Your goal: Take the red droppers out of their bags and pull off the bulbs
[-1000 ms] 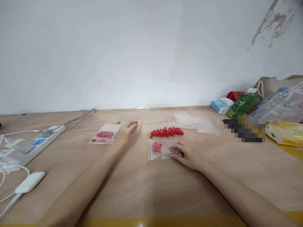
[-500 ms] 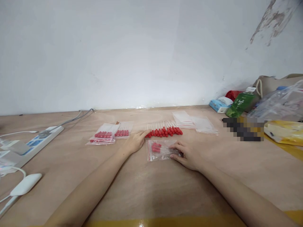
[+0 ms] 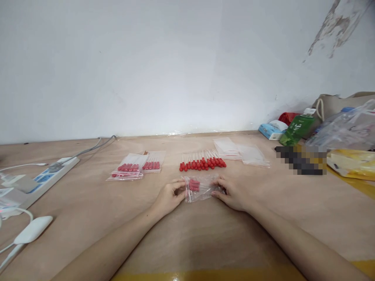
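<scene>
From where I stand, everything seems arranged around the row of red-tipped sticks (image 3: 202, 164), laid side by side with their red ends toward the person, perhaps so that each is easy to pick up. On the near side of that row lies the clear bag (image 3: 206, 195), some red-ended sticks (image 3: 194, 185) already inside, crosswise to the row. The left hand (image 3: 170, 197) grasps the bag's zip edge between thumb and fingers; the right hand (image 3: 234, 193) curls about the other end — likely to steady such limp film, though whether it pinches or merely presses, I cannot tell. To the left of the row, filled bags (image 3: 127, 166) overlap in a loose pile, one more filled bag (image 3: 151, 166) tucked beside them — apparently kept apart from the loose sticks. Beyond the row's right end, flat bags (image 3: 228, 148) lie stacked, presumably within easy reach of the right hand.
</scene>
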### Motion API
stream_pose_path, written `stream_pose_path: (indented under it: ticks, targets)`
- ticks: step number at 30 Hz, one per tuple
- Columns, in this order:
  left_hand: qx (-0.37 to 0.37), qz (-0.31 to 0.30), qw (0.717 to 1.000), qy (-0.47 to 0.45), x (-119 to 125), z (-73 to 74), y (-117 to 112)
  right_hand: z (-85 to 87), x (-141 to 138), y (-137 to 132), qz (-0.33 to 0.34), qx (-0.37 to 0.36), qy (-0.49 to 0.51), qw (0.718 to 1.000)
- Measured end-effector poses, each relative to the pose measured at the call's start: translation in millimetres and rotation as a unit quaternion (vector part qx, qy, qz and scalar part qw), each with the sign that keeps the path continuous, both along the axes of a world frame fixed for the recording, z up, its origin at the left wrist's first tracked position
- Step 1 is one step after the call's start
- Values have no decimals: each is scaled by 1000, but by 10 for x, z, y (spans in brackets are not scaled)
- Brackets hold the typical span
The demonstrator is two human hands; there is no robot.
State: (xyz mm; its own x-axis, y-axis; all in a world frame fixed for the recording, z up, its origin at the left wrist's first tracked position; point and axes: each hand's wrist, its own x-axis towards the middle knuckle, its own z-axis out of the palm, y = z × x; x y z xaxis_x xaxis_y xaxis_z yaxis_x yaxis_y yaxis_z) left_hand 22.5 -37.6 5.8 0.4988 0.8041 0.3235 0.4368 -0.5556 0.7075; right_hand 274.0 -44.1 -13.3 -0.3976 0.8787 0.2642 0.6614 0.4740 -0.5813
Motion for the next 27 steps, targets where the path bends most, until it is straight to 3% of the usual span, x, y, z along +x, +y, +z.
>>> stream_pose_path:
  ticks: [5,8,15,27]
  targets:
    - [-4,-27,1000,4,70,31,65,55,8,8,30,-14,21,999]
    - [5,-7,1000,14,70,6,61,57,6,8,37,-13,21,999]
    - [89,17,993,79,58,-1,18,41,1,-35,20,23,2,1000]
    - [27,-36,996,76,-28,8,25,35,-23,-36,13,24,20,999]
